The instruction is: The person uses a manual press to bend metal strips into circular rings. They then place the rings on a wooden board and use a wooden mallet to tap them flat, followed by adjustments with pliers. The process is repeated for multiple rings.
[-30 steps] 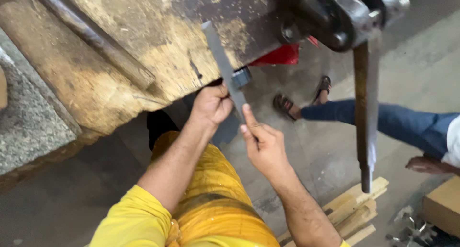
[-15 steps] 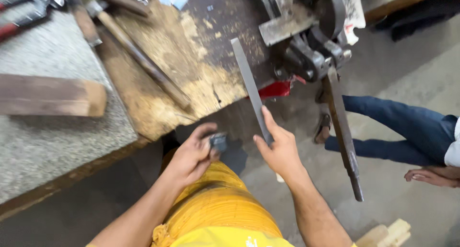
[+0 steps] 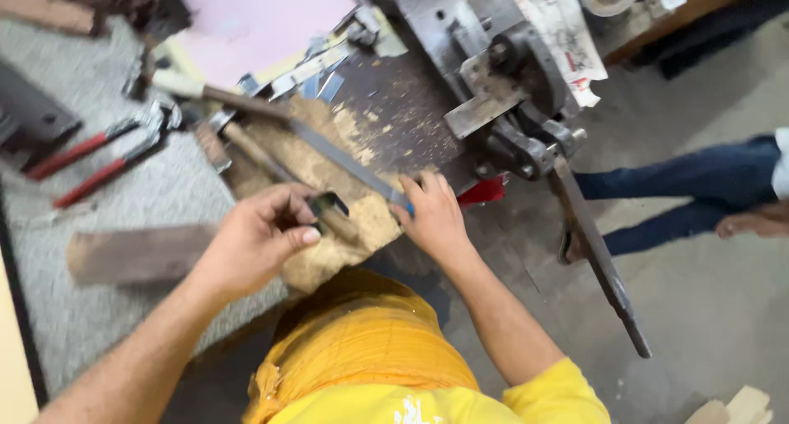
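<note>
Fingers of the right hand were pressed around the near end of a flat grey metal strip, which half a second earlier had stood almost upright off the bench edge and now lay low across the worn wooden top, slanting away toward the far left. The left hand had come up from beside the yellow-clothed lap to the near edge of the bench; thumb and fingertips pinched a small dark metal bracket, held just over the bare, chipped wood. The two hands were near each other, the bracket just beside the gripped end of the strip, though I could not tell whether they touched.

The left forearm reached up from the lower left, wrist slightly bent, knuckles toward the camera. The right forearm rose from the yellow sleeve, palm turned down onto the strip.

Further back on the bench a wooden-handled hammer lay along the strip's far end, red-handled pliers sat toward the left edge, and a heavy grey lever shear stood at the right corner, its long handle hanging down over the floor. Another person's legs in blue trousers lay beyond it.
</note>
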